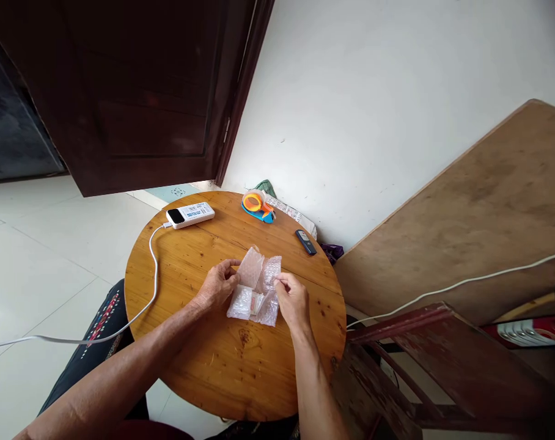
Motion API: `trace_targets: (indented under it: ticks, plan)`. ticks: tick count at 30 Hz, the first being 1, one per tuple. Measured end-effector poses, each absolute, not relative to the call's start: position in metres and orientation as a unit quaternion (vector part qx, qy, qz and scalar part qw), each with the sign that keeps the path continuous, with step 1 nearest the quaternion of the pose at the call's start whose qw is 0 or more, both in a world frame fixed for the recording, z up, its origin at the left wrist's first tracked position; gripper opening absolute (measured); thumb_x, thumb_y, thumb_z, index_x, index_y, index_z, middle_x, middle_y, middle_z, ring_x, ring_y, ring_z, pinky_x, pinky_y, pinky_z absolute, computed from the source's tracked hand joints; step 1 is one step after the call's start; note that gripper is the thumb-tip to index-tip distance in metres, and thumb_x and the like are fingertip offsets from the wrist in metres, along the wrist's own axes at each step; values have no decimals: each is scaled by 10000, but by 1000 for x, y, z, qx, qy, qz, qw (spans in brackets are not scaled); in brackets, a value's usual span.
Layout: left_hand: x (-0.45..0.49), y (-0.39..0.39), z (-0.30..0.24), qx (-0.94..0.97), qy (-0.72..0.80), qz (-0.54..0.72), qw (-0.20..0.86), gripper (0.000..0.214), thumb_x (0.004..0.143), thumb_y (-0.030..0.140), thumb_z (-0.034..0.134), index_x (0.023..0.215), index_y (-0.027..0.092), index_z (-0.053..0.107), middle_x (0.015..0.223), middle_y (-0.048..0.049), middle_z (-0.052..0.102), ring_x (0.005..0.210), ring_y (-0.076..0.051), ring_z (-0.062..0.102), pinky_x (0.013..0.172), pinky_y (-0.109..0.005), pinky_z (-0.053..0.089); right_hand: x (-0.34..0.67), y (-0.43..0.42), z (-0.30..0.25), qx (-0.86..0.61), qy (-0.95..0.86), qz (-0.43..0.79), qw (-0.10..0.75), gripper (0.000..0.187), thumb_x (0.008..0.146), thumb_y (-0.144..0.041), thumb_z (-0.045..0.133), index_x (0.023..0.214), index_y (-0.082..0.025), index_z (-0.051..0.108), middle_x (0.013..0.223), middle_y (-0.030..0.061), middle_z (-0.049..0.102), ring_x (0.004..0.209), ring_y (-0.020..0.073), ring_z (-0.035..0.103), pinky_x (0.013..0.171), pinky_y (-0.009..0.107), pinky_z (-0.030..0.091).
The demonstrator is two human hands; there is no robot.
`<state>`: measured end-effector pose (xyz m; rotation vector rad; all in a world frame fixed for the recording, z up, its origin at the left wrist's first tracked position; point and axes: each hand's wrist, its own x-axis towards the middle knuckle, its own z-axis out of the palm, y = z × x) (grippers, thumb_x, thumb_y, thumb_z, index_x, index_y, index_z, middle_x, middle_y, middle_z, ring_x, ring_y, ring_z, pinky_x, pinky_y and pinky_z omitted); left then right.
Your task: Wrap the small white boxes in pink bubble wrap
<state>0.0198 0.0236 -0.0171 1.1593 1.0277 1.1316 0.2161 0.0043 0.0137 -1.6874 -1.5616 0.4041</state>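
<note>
One white device with cable [190,215], left of centre in the frame. One left hand [219,285], at the left edge of the bubble wrap; whether its fingers pinch, cannot tell. One crinkled sheet of bubble wrap [250,269], partly unfolded, mid-frame on the round wooden table [268,373]. One orange-and-blue tape dispenser [258,206], above it. One right hand [293,299], thumb and forefinger pinched together on the wrap's right edge. One dark handheld device [305,242], right of centre.

Apparently a home, panelled door [153,91], tiled floor [43,244]
</note>
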Motion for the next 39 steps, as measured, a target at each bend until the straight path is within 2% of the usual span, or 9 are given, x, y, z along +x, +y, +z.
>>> trace_targets:
  ticks: [5,8,11,19,23,28,33,36,39]
  plan:
    - [8,30,-13,504,520,513,461,452,750,265,549,1168,101,602,817,-22,648,675,-126,562,667,-251,465,239,-4,-11,-666,-542,212,466,265,776,-370,574,936,-179,663,763,44,736,666,208,665,640,303,502]
    - [5,24,-4,556,518,506,408,442,799,404,568,1132,125,649,924,-65,663,765,-166,599,715,-286,490,238,-6,-18,-666,-539,202,474,301,789,-361,564,1011,-180,660,782,41,740,695,206,671,680,303,500]
    - [9,14,2,650,488,453,366,504,735,507,659,1093,154,687,980,-83,658,863,-212,619,736,-303,497,235,-7,-19,-663,-555,181,468,302,810,-365,541,1021,-186,662,806,45,741,729,209,676,719,310,495]
    - [-2,25,-2,580,610,417,344,183,755,286,520,743,162,654,624,6,618,599,-144,569,579,-231,417,236,-7,-18,-691,-550,82,462,342,830,-414,510,1042,-193,664,856,59,747,767,226,672,734,320,482]
    - [-11,34,-2,545,638,426,338,239,721,231,508,888,152,659,681,-4,654,613,-152,591,591,-237,435,242,-3,-20,-720,-540,64,432,397,805,-421,501,1070,-174,664,836,73,737,782,248,660,752,354,482]
    - [-9,34,-4,523,629,467,337,407,711,200,484,1092,139,614,741,-6,649,628,-152,595,636,-260,479,244,-8,-8,-687,-506,64,517,442,809,-481,520,1039,-135,672,1002,153,718,851,248,651,784,375,503]
    - [-5,24,-1,590,544,536,262,357,777,289,494,1078,163,639,997,-77,682,911,-212,632,825,-340,521,223,-16,17,-591,-616,193,484,427,836,-460,594,1144,-171,655,1103,124,713,1005,244,656,854,356,511]
    - [-3,20,3,671,488,482,281,362,827,380,505,1098,186,647,1122,-88,691,1063,-256,609,895,-388,513,214,-24,29,-577,-653,233,432,434,799,-381,653,1184,-182,655,1002,77,734,921,220,674,845,337,520]
    - [-4,18,8,699,476,431,315,457,880,476,475,1189,176,628,1172,-107,698,1120,-280,614,955,-412,485,212,-43,39,-545,-689,281,387,264,842,-299,612,1066,-200,710,871,19,717,814,171,660,776,276,516]
